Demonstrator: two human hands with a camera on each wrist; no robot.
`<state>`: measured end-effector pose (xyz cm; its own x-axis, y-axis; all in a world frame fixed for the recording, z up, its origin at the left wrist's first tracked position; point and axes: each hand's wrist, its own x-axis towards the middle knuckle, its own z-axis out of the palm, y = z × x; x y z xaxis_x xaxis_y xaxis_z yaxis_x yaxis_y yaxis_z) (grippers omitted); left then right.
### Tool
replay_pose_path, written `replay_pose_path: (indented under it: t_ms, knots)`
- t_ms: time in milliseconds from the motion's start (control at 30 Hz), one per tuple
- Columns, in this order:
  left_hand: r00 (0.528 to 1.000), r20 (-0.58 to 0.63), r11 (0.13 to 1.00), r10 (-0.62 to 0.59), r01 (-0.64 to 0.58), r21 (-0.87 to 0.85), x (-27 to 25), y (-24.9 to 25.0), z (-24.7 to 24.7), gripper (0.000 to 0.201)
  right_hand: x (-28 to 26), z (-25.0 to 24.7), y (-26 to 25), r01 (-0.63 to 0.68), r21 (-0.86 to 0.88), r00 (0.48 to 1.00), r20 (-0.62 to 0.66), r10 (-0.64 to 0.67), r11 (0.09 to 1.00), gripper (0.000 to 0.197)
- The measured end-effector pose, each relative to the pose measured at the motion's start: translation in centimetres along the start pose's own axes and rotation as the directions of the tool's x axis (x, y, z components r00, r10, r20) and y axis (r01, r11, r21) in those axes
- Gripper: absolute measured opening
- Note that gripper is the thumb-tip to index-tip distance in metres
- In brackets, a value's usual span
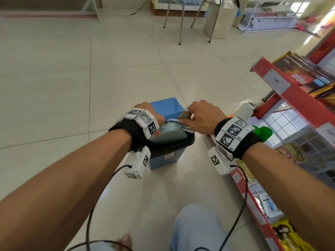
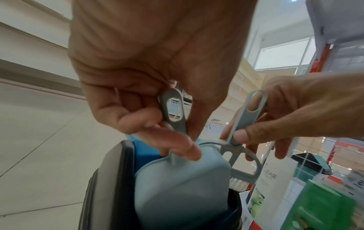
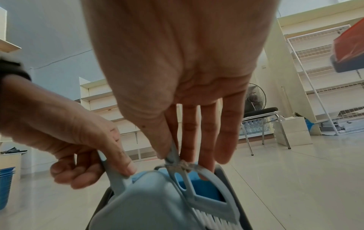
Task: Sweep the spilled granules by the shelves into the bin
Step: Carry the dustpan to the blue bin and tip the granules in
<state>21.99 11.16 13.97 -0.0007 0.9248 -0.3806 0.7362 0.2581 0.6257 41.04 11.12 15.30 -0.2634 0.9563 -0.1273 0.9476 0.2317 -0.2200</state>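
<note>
A blue bin (image 1: 163, 159) with a black rim (image 1: 183, 143) stands on the floor by the shelves, its blue lid (image 1: 167, 107) swung open at the back. My left hand (image 1: 155, 115) pinches the looped handle (image 2: 173, 107) of a pale blue dustpan (image 1: 167, 132), which is tilted mouth-down into the bin. My right hand (image 1: 199, 116) pinches the handle (image 2: 249, 113) of a small matching brush (image 3: 202, 196) between thumb and forefinger, with the white bristles beside the pan over the bin opening. No granules show in any view.
A red shelf unit (image 1: 282, 91) full of packets runs along the right, with a lower shelf (image 1: 253, 198) and a green bottle (image 1: 263, 132) close to my right wrist. Metal chair legs (image 1: 181, 24) stand at the back. My knee (image 1: 195, 230) is below. Tiled floor (image 1: 72, 78) spreads left.
</note>
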Motion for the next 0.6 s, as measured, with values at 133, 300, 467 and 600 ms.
replay_pose_path:
  t_ms: [133,300,467,600]
  knots:
    - [0.996,-0.092,0.999,0.017,-0.013,0.047,-0.2,0.6,0.6,0.037,0.2,-0.4,-0.1,0.019,0.001,1.000,-0.008,-0.019,1.000,0.032]
    - [0.981,-0.188,0.993,0.043,-0.021,0.119,-0.1,0.2,1.6,0.039,0.2,-0.1,0.2,0.030,0.004,0.999,-0.025,-0.030,1.000,0.029]
    - [0.988,-0.150,0.984,0.036,-0.010,0.176,-0.2,-1.0,2.8,0.041,0.0,0.6,0.4,0.030,0.040,0.999,-0.028,-0.029,0.999,0.026]
    - [0.946,-0.322,0.999,0.045,-0.033,0.044,-0.6,-1.5,2.8,0.035,0.2,0.7,0.3,0.041,0.039,0.996,-0.076,-0.038,0.998,0.023]
